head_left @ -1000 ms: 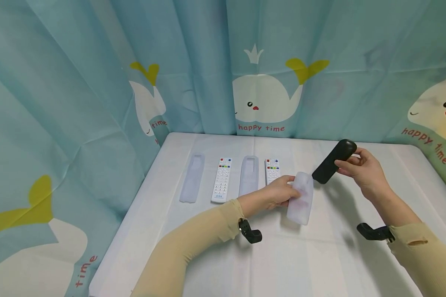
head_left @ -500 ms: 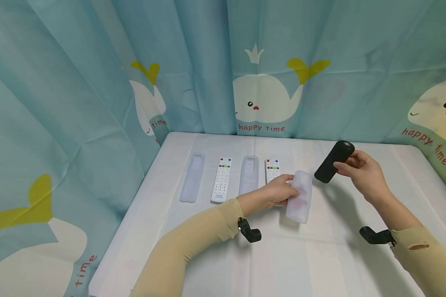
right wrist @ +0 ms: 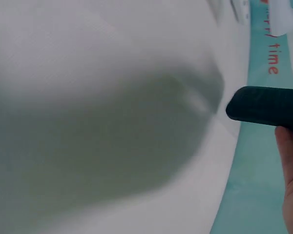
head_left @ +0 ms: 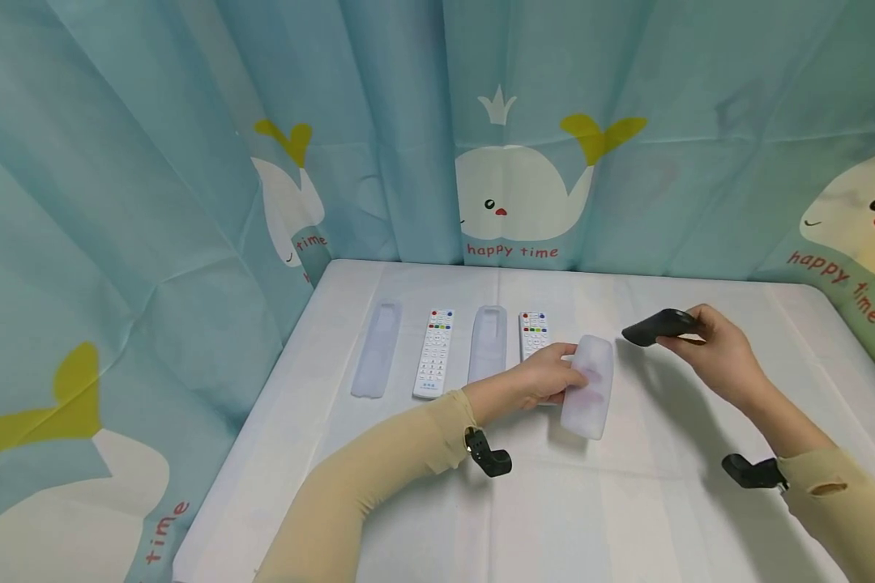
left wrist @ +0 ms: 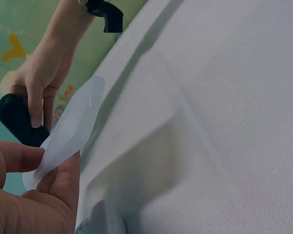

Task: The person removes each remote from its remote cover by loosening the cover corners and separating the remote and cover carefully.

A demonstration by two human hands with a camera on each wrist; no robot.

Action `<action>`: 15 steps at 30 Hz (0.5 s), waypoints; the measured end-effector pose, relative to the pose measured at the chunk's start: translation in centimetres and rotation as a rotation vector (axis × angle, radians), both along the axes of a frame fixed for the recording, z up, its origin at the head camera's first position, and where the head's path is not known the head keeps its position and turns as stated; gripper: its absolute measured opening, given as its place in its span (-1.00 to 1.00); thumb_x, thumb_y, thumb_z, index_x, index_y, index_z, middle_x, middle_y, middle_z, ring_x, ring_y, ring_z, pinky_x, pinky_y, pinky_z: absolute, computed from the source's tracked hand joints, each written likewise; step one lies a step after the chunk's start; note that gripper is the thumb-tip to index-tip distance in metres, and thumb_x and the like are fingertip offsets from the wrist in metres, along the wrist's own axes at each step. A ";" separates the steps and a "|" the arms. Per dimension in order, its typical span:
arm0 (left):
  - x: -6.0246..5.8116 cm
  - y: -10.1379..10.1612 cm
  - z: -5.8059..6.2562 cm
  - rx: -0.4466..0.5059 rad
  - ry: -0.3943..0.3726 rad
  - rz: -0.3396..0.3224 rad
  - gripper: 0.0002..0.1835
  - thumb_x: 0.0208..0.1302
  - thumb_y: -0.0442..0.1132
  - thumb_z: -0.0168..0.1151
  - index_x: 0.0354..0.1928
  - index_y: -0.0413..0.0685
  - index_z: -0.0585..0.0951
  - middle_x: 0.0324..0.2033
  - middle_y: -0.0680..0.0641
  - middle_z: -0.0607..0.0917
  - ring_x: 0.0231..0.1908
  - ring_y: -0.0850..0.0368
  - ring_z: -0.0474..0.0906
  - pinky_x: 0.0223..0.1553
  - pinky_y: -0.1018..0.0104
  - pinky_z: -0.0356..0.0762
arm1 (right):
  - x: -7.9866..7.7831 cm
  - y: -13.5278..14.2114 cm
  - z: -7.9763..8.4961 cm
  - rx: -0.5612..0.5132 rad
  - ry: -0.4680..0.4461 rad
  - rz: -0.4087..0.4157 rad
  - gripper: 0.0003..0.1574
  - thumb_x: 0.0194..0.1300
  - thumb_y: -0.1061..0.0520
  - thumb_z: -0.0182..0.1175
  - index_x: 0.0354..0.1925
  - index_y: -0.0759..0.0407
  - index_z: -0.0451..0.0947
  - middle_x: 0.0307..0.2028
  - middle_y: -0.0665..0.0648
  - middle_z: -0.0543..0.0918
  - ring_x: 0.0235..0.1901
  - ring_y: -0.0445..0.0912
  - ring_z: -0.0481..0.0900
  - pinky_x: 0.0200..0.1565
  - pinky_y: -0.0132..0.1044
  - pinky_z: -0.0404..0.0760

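Observation:
My left hand (head_left: pixel 547 376) pinches a translucent whitish silicone remote cover (head_left: pixel 592 405) above the table, thumb on one side and fingers on the other in the left wrist view. To the right, my right hand (head_left: pixel 722 352) grips one end of a black remote control (head_left: pixel 652 327), raised off the table and tipped so it looks narrow in the head view. No buttons show on its visible faces. A small gap separates remote and cover in the head view. In the right wrist view the free end of the black remote (right wrist: pixel 263 106) sticks out past the fingers.
On the white-covered table (head_left: pixel 539 526), left of the hands, lie a cover (head_left: pixel 377 348), a white remote (head_left: pixel 433 356), another cover (head_left: pixel 488 344) and a second white remote (head_left: pixel 535 330), partly hidden by the left hand. A whale-print curtain (head_left: pixel 394 178) hangs behind.
My right hand has turned the black remote from a steep slant to nearly level and lowered its upper end. The left hand and cover have hardly moved.

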State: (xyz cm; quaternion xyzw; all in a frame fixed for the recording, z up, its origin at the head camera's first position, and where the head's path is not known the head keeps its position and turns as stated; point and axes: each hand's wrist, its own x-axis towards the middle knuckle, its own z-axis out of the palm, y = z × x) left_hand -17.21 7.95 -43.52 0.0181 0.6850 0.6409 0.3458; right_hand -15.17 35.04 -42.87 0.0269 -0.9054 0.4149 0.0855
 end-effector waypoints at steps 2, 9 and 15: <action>0.0 0.0 0.0 -0.001 0.000 -0.003 -0.33 0.29 -0.51 0.29 0.44 -0.13 0.37 0.06 -0.15 0.66 -0.09 -0.01 0.65 0.06 -0.11 0.62 | 0.0 0.1 -0.3 0.020 0.017 0.010 -0.64 0.36 0.18 0.38 -0.05 0.31 0.44 -0.07 0.02 0.62 -0.14 -0.59 0.43 -0.28 -0.63 0.53; 0.0 0.1 -0.1 0.008 -0.006 -0.003 -0.33 0.29 -0.52 0.28 0.43 -0.14 0.38 0.04 -0.14 0.67 -0.12 -0.02 0.65 0.04 -0.11 0.63 | 0.0 0.3 -1.2 0.154 0.099 0.079 -0.69 0.33 0.31 0.37 -0.02 0.30 0.49 0.03 0.35 0.66 -0.22 -0.70 0.42 -0.22 -0.69 0.45; 0.0 0.1 -0.1 0.005 -0.009 -0.002 -0.33 0.29 -0.51 0.29 0.44 -0.14 0.37 0.04 -0.13 0.67 -0.13 -0.01 0.65 0.04 -0.10 0.63 | 0.2 0.5 -2.1 0.324 0.219 0.142 -0.56 0.18 0.41 0.43 -0.02 0.17 0.54 -0.01 0.21 0.74 -0.14 -0.16 0.71 -0.14 -0.56 0.45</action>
